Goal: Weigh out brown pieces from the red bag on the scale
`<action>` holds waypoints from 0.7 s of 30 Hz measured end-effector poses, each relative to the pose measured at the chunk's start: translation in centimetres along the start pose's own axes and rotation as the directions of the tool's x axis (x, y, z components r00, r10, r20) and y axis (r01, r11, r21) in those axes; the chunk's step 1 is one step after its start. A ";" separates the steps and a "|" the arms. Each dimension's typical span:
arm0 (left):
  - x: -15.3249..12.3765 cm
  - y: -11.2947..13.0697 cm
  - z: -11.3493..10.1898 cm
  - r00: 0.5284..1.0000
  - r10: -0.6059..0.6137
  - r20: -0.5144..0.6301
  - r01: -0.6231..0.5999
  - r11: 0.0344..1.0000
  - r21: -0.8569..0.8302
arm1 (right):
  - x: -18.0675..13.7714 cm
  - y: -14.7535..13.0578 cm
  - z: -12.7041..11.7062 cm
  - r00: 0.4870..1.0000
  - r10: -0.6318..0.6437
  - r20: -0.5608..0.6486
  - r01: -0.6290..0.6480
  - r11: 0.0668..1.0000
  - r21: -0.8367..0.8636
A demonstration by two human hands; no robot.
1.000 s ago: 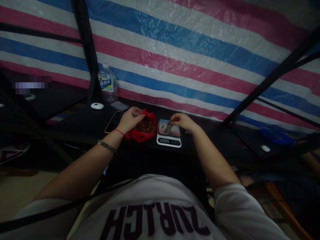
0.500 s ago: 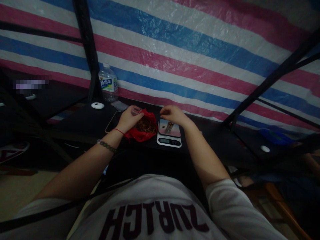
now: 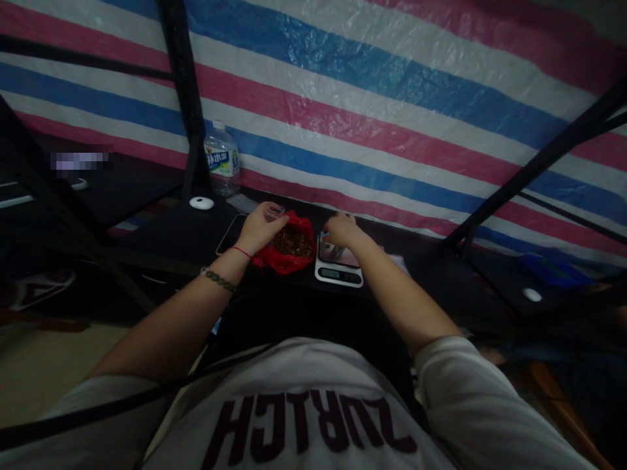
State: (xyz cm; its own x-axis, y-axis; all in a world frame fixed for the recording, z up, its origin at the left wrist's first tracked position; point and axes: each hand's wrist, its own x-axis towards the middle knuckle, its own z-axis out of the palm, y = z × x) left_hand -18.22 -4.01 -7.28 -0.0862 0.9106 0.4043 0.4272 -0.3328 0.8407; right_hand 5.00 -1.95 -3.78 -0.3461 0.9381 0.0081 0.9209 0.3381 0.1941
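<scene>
My left hand (image 3: 258, 228) is closed around a small clear plastic container (image 3: 274, 211) at the edge of an open red plastic bag (image 3: 290, 264). Inside the bag lie loose brown bits (image 3: 296, 241), too small to name. To the right of the bag stands a white digital kitchen scale (image 3: 337, 275) with a shiny top plate. My right hand (image 3: 341, 228) hangs over the far part of that plate with its fingers curled together. Whatever they pinch is hidden. Just below them a small shiny cup (image 3: 335, 250) on the plate is partly covered by the hand.
A clear plastic bottle (image 3: 223, 163), a white computer mouse (image 3: 202, 203) and a phone (image 3: 230, 235) are left of the bag. Black metal posts (image 3: 183, 85) frame the desk, with a striped plastic sheet (image 3: 343, 117) behind. Another white mouse (image 3: 531, 295) lies to the right.
My right hand has come down and nearer, covering much of the cup on the scale, and its fingers have curled in. The left hand stays at the bag. The view has shifted slightly.
</scene>
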 end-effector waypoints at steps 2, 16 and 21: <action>0.1 0.0 0.0 1.000 -0.008 -0.005 0.008 1.000 0.005 | 0.1 -0.3 0.8 1.000 -0.005 0.029 0.006 1.000 -0.027; 0.2 -0.5 0.2 1.000 -0.008 0.012 0.008 1.000 -0.008 | -1.3 -0.9 0.8 0.994 -0.063 0.086 0.066 0.997 -0.035; 0.2 -0.4 0.1 1.000 0.001 0.008 -0.001 1.000 -0.012 | -0.6 -1.5 1.2 0.992 -0.119 0.042 0.120 0.993 -0.017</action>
State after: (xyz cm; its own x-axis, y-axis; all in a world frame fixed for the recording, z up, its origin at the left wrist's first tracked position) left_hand -18.31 -3.68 -7.57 -0.0785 0.9120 0.4026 0.4169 -0.3368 0.8443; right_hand 4.03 -2.99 -5.22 -0.4456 0.8935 -0.0562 0.8695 0.4469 0.2104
